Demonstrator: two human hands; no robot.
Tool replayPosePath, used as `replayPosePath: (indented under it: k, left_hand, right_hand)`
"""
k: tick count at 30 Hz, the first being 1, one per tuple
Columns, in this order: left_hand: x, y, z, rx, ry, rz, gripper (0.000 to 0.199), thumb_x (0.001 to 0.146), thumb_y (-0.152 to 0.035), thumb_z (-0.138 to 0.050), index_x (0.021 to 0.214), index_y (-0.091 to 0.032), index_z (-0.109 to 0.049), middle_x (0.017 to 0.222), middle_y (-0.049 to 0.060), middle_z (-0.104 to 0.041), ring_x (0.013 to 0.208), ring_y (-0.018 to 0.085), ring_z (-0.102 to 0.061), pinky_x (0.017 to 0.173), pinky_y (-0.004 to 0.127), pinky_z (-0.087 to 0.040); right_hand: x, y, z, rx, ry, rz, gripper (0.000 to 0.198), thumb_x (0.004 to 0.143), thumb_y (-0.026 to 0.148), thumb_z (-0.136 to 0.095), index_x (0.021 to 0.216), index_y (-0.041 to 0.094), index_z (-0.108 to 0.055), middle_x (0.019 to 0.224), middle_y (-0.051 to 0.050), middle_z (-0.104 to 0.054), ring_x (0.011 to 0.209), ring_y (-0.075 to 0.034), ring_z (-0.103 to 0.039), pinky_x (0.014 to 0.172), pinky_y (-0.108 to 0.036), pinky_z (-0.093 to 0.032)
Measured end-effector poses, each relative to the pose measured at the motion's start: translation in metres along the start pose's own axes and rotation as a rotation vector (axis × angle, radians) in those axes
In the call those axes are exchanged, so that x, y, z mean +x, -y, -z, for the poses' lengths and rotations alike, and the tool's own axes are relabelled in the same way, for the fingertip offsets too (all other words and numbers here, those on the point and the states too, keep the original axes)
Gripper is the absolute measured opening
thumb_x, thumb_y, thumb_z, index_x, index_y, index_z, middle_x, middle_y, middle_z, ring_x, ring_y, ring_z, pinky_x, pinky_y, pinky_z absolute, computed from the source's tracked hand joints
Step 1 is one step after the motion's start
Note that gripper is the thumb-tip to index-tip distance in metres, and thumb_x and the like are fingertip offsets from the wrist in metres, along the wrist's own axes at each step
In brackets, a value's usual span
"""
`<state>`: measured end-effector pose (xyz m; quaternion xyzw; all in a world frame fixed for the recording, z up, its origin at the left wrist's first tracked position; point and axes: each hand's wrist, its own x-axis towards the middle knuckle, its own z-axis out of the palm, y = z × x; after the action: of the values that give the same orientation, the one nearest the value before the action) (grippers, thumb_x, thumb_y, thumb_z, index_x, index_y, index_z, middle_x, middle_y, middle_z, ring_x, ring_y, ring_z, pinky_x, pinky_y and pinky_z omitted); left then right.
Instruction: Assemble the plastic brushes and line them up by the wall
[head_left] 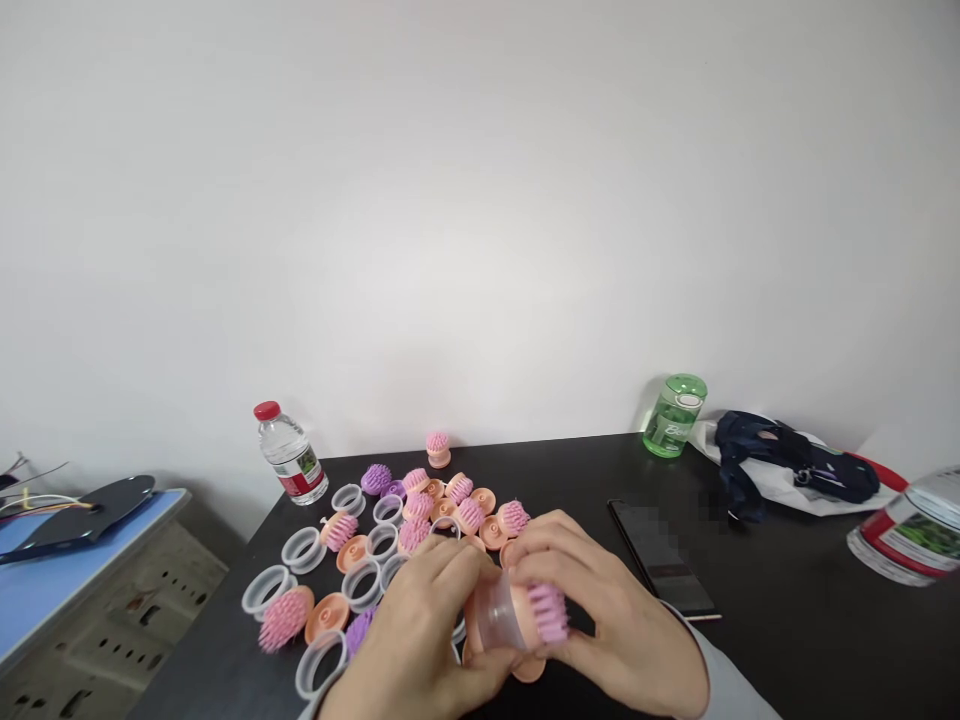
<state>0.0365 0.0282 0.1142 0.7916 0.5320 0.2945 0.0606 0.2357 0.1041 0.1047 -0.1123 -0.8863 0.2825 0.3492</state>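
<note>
Both hands grip one round scalp brush near the front of the table, tilted on its side with its pink bristles toward the right. It has a peach body with a translucent ring around its middle. My left hand is closed around the peach end, and my right hand around the bristle end. Beyond and left of my hands lie loose parts: pink bristle heads, peach discs and translucent rings. Some parts are hidden beneath my hands. One brush stands upright by the wall.
A red-capped water bottle stands at the back left. To the right are a phone, a green jar, a dark strapped item on a white bag, and another bottle. A blue-topped bench adjoins at left.
</note>
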Motion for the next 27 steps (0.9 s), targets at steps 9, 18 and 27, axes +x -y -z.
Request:
replayPosePath:
  k: [9, 18, 27]
  left_hand:
    - [-0.017, 0.028, 0.031, -0.485, 0.235, 0.053, 0.059, 0.076, -0.019, -0.071, 0.131, -0.034, -0.055, 0.115, 0.004, -0.069, 0.101, 0.026, -0.065, 0.085, 0.034, -0.053]
    - [-0.011, 0.018, 0.022, -1.087, 0.034, 0.124, 0.04, 0.077, -0.036, -0.077, 0.11, -0.031, -0.054, 0.108, 0.005, -0.052, 0.103, 0.029, -0.063, 0.082, 0.036, -0.054]
    - [0.003, 0.023, -0.005, -0.936, -0.045, 0.254, 0.039, 0.08, -0.031, -0.075, 0.115, -0.028, -0.057, 0.113, 0.005, -0.06, 0.103, 0.023, -0.059, 0.084, 0.03, -0.047]
  right_hand:
    - [-0.017, 0.012, 0.03, -0.197, 0.001, 0.046, 0.022, 0.091, 0.008, -0.054, 0.109, 0.022, -0.054, 0.109, -0.008, -0.058, 0.1, -0.021, -0.056, 0.087, -0.035, -0.051]
    - [-0.018, -0.085, -0.027, -0.55, 0.611, -0.564, 0.053, 0.051, 0.018, -0.089, 0.099, 0.012, -0.065, 0.097, -0.015, -0.07, 0.092, -0.039, -0.065, 0.072, -0.044, -0.052]
    - [-0.013, -0.044, -0.008, -0.443, 0.254, -0.531, 0.029, 0.079, 0.028, -0.071, 0.105, 0.019, -0.06, 0.101, -0.008, -0.065, 0.095, -0.028, -0.061, 0.077, -0.037, -0.05]
